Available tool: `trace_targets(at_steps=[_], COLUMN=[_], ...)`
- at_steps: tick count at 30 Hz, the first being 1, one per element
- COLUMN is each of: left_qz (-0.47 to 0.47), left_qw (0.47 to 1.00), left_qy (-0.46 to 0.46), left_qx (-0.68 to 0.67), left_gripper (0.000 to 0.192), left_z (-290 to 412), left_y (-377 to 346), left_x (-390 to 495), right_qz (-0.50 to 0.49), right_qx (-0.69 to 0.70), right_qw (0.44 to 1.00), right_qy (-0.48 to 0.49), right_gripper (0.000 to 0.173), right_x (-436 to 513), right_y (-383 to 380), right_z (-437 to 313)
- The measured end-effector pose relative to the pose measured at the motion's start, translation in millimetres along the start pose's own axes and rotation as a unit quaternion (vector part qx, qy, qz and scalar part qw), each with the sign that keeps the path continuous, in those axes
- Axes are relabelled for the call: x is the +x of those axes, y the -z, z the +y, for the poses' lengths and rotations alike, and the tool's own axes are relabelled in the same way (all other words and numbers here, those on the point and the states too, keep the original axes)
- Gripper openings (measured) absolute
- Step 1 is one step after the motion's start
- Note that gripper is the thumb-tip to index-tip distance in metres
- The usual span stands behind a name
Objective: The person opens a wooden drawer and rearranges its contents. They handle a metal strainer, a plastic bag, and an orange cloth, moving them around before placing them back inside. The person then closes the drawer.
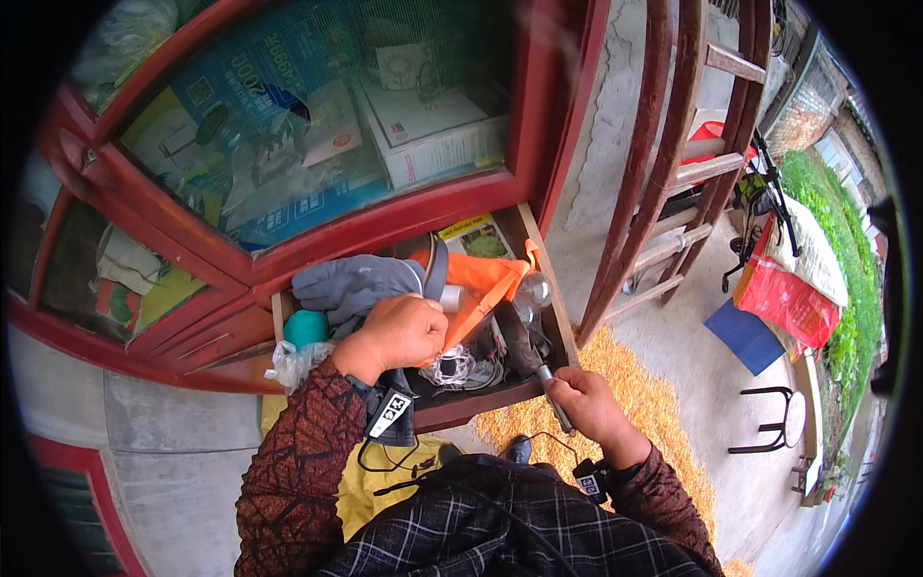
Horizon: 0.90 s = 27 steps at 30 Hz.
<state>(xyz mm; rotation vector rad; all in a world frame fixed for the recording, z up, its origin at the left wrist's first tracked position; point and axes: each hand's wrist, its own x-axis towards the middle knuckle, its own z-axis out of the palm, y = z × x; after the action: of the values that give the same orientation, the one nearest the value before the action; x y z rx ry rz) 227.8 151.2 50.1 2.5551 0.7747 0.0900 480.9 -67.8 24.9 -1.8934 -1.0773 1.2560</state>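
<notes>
An open wooden drawer (479, 404) full of odds and ends lies before me. My left hand (396, 332) is closed over its middle, at the lower end of an orange cloth (487, 278); the fingers hide what they grip. My right hand (591, 407) holds a metal rod-like tool (554, 400) across the drawer's front right corner. Around my left hand lie a grey glove (353, 281), a teal ball of yarn or thread (306, 329), a clear plastic bag (296, 364) and a dark strap (436, 267). White cord (451, 368) and a clear bulb-like object (533, 292) lie to the right.
The red cabinet (389, 216) with glass panes stands above the drawer. A wooden ladder (652, 180) leans at the right. Yellow grain (649, 404) is spread on the floor, and a yellow sheet (368, 476) lies by my feet. A stool (793, 418) stands further right.
</notes>
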Motion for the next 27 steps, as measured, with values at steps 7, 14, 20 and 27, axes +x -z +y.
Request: trace_targets(at_steps=[7,14,20,27], left_qz=[-0.005,0.014,0.074,0.139], left_qw=[1.000,0.998,0.987,0.974], left_qy=[0.001,0.027,0.070,0.100], left_qx=[0.014,-0.059,-0.121,-0.150], left_gripper=[0.015,0.014,0.017,0.019], left_z=[-1,0,1,-8], left_y=[-1,-3,-6,-16], left_x=[2,2,7,18], right_qz=[0.002,0.037,0.066,0.104], right_qx=[-0.028,-0.022,-0.059,-0.129], right_qw=[0.999,0.998,0.990,0.971], right_qy=[0.032,0.046,0.113,0.173], right_gripper=[0.034,0.033,0.037,0.040], right_x=[3,11,38,87], right_y=[-2,-13,-23,-36], right_z=[-2,-11,-29,-39])
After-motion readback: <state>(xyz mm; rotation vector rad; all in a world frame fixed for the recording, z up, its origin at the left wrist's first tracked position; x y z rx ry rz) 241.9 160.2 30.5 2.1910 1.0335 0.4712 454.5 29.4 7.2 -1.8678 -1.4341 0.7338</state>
